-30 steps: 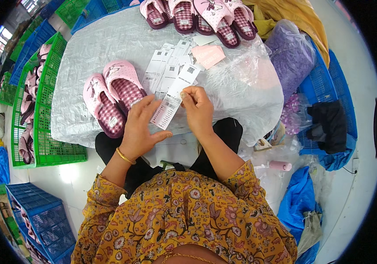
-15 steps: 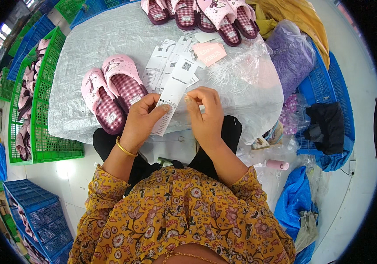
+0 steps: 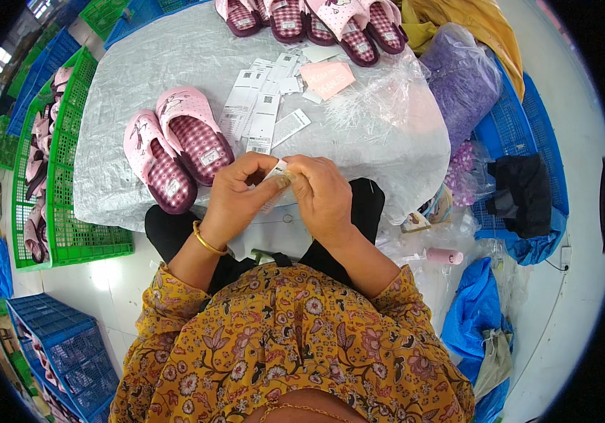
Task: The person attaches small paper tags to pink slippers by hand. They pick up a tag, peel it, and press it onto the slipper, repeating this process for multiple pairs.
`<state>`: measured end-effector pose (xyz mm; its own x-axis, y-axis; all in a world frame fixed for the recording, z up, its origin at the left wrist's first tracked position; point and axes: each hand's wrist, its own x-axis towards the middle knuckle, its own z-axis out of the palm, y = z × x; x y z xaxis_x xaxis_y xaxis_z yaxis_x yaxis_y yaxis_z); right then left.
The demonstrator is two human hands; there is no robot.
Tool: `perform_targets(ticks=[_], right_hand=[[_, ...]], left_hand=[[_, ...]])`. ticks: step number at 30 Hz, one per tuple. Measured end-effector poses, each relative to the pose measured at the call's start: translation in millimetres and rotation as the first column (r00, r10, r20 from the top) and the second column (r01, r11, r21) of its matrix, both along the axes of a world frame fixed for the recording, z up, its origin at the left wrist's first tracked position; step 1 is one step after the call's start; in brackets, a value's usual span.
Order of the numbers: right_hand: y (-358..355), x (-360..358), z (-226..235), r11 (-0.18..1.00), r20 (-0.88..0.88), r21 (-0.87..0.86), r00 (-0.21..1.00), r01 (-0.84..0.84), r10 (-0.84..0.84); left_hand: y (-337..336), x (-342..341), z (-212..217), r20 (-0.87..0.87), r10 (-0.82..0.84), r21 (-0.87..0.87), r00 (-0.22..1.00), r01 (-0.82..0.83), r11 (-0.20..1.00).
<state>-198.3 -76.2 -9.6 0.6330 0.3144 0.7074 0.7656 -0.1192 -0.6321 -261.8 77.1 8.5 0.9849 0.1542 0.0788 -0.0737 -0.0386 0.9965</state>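
At far left, a green plastic crate (image 3: 91, 243) holds pink slippers, with a blue plastic crate (image 3: 62, 342) nearer the person. On the grey plastic sheet (image 3: 140, 63) lies a pair of pink slippers (image 3: 193, 137) with checked insoles, toes pointing away. Just right of it, the left hand (image 3: 240, 196) is closed, thumb and fingers pinching a white paper label (image 3: 279, 168) (mostly hidden by the fingers) in front of the person, above the near edge of the sheet. Beyond lie overlapping barcode labels (image 3: 265, 116) and, at the top, a row of pink slippers (image 3: 288, 21). The right hand (image 3: 322, 196), also closed, grips the same label, its fingertips meeting the left's. Farther off lies a pink card (image 3: 327, 79); at right, a purple bundle (image 3: 461, 74) in clear plastic, then a black cloth (image 3: 522, 194).
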Motion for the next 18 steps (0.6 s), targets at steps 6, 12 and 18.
perform_targets(ticks=[6,12,18], right_hand=[[-8.2,1.4,1.9,1.0,-0.311,-0.002,0.95,-0.022,0.02],[-1.6,11.9,-1.5,0.997,-0.23,0.043,0.971,-0.056,0.065],[-10.7,3.9,9.3,0.996,-0.584,0.064,0.806,-0.068,0.093]], left_hand=[[8.6,9.6,-4.6,0.03,0.098,0.071,0.995,-0.1,0.992],[9.9,11.3,-5.1,-0.125,0.028,0.004,0.992,-0.028,1.0],[6.8,10.7,-7.0,-0.042,0.149,0.075,0.988,-0.146,0.986]])
